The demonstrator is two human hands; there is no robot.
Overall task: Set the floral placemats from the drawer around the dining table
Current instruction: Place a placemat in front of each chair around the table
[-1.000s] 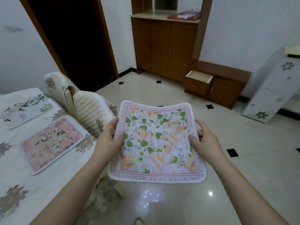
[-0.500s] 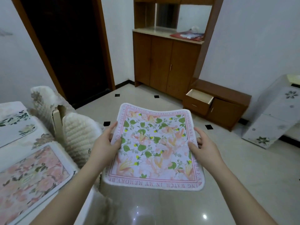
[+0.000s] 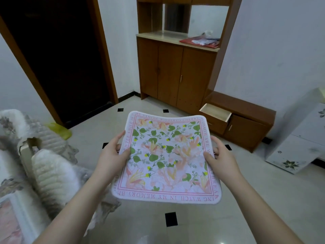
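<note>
Glossy pale floor tiles with small black inset squares run back to a white wall and a brown wooden cabinet. Over this floor a floral placemat is held roughly flat in the air, sagging a little across its middle, its far corners curling upward. It is white with green leaves, peach and pink blossoms and a pink border of printed lettering. The left hand pinches the mat's left edge, thumb on the printed face and fingers underneath. The right hand clamps the right edge in the same way, thumb on top. Both forearms reach in from the bottom of the view.

Beyond the mat's far right corner, a drawer stands pulled open from a low wooden unit beside the cabinet. A red cloth lies on the cabinet's counter. At the left edge are chair backs in quilted cream covers, and a corner of another pink floral placemat shows on the dining table. A dark doorway fills the upper left.
</note>
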